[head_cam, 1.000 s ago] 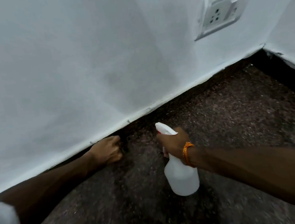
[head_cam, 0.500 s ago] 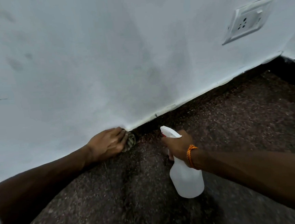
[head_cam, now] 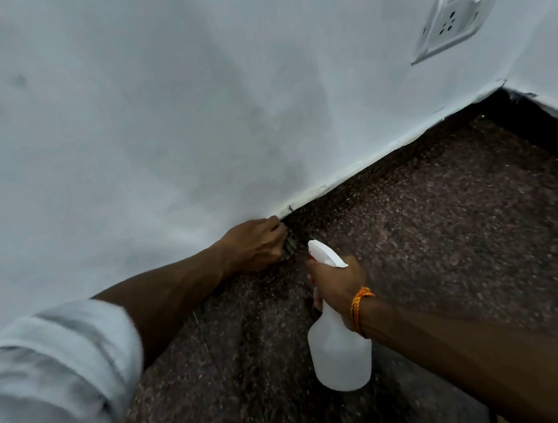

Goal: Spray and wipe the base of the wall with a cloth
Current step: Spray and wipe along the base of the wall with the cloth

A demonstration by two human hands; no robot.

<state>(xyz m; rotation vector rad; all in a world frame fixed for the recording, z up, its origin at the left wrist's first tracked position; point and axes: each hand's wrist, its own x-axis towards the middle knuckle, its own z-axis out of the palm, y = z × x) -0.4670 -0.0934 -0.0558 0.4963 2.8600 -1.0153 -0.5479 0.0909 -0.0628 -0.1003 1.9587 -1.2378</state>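
My left hand is curled round a dark, patterned cloth and presses it against the foot of the white wall, where the wall meets the speckled dark floor. Only a small edge of the cloth shows past my fingers. My right hand, with an orange thread at the wrist, grips the neck of a white spray bottle. The bottle's nozzle points toward the wall base, just right of the cloth.
A white wall socket sits high on the wall at the upper right. A second wall meets the first in a corner at the right. The wall base runs up to that corner.
My left hand has slid with the cloth to the right along the wall base. The right hand and bottle have kept their place beside it. The view has shifted left.
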